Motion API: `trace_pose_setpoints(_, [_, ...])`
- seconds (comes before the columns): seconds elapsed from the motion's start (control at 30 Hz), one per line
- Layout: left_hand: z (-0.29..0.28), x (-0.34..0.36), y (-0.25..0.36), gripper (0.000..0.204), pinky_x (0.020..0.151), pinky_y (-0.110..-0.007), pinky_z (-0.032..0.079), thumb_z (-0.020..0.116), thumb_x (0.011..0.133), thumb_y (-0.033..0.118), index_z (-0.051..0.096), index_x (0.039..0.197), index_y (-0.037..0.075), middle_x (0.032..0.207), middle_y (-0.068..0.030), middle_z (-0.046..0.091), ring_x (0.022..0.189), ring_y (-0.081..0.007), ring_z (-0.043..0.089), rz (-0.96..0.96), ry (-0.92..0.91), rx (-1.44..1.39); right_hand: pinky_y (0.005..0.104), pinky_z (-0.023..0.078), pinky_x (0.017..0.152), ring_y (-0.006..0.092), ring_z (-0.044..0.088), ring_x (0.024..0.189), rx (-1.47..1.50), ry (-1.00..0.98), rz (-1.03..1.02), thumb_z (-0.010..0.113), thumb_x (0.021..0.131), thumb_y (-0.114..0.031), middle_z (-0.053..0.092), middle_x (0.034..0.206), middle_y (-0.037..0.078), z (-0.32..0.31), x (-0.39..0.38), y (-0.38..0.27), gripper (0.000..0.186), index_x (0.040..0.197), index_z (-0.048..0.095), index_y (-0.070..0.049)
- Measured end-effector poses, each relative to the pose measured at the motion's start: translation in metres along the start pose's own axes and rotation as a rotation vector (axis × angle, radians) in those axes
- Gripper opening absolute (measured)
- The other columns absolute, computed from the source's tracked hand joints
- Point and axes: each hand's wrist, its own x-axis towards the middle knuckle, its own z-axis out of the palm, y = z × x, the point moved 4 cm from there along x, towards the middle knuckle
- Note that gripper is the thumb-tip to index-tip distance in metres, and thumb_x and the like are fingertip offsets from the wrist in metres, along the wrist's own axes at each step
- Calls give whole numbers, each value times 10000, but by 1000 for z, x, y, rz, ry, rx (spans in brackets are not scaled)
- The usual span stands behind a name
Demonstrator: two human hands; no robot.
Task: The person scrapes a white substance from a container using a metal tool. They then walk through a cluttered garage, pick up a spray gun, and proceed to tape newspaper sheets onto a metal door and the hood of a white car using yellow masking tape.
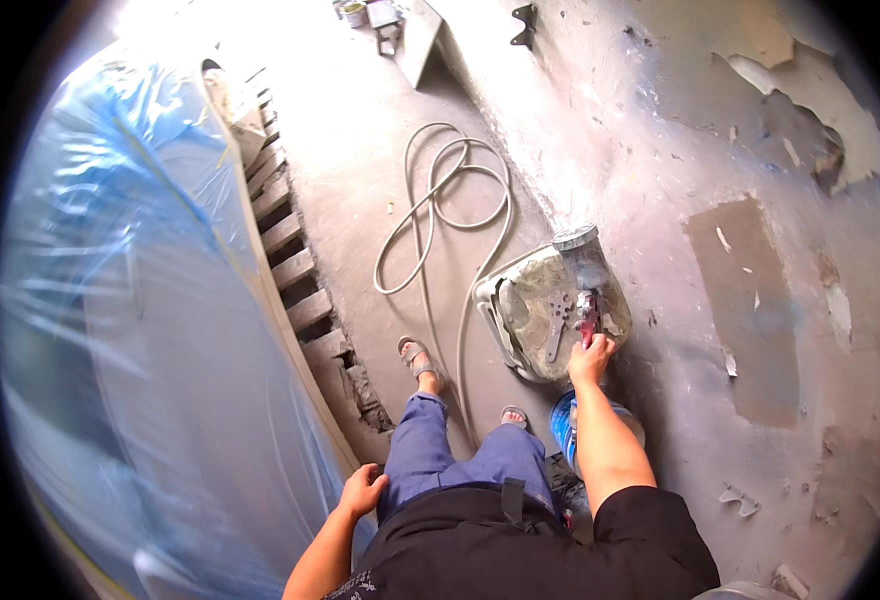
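Note:
My right hand (591, 360) is closed round the red handle of a paint spray gun (587, 308). The gun's grey, paint-stained cup (582, 258) with a round lid is at its far end. Both are over the top of a squarish, paint-smeared plastic container (532, 300). A flat metal spanner with holes (558, 326) lies on that top, just left of the gun. My left hand (364, 490) hangs beside my left thigh, its fingers loosely curled; nothing shows in it. Part of a blue bucket (564, 425) shows below my right wrist.
A pale hose (430, 205) lies looped on the floor and runs back past my feet. Plastic sheeting (160, 330) covers a large object on the left, beside a slotted floor channel (295, 268). A patched, peeling wall (680, 200) rises on the right. A board (419, 45) stands far ahead.

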Motion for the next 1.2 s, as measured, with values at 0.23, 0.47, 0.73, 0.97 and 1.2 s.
trace_pose_setpoints(0.23, [-88,88,24,484,873,-354,480,628,836,272,520,1201,-26,1128,-206,605,1002,-292,618,52,-56,-35,453,406,851,384,476,969,-193,-35,191,662,764,-114,473,998,196,36,-6,-24,243,877,473,-13])
trace_pose_setpoints(0.47, [-159,129,52,474,881,-362,477,619,841,273,524,1198,-23,1134,-211,601,1023,-299,611,13,-171,12,458,399,926,389,475,1074,-570,-236,341,669,778,-252,485,1114,211,47,2,-31,340,1008,533,-42])
trace_pose_setpoints(0.73, [-233,182,85,552,924,-373,453,616,832,364,516,1222,-14,1166,-218,588,1083,-306,582,14,-236,105,443,417,907,379,492,1079,-498,-285,436,642,780,-191,505,1138,198,40,5,-112,345,1081,530,-62])
trace_pose_setpoints(0.97, [-285,284,136,688,952,-358,430,569,846,512,483,1269,-23,1200,-228,570,1139,-314,546,-34,-404,63,419,473,804,353,612,894,-51,-756,236,546,838,-185,643,928,190,135,77,-269,202,979,611,-56])
trace_pose_setpoints(1.2, [-383,371,256,975,1078,-396,285,489,811,663,118,1458,34,1427,-288,287,1322,-370,327,-174,-432,-15,404,483,795,336,626,887,-133,-882,150,516,820,-170,645,912,205,234,241,-379,245,1023,605,-65])
